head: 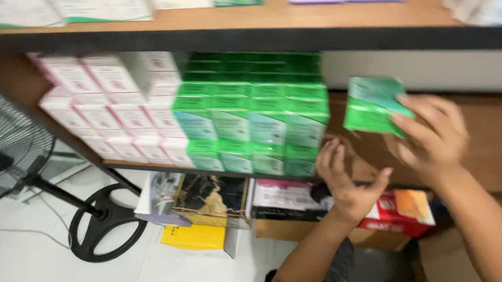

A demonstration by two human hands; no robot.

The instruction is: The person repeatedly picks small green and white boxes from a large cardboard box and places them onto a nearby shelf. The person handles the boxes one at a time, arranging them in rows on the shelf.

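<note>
The right hand [431, 140] pinches a small green box [374, 105] between fingers and thumb, holding it just beside the stacked green boxes [252, 115] on the wooden shelf [483, 143]. The left hand [347, 184] hovers spread and empty. Most boxes appear already shelved; bare shelf remains to their right.

Right hand [434, 140] holds a green box [372, 105] beside stacked boxes [252, 115].

One head-worn camera, tilted, looks close at the wooden shelf [483, 143] from the front.
</note>
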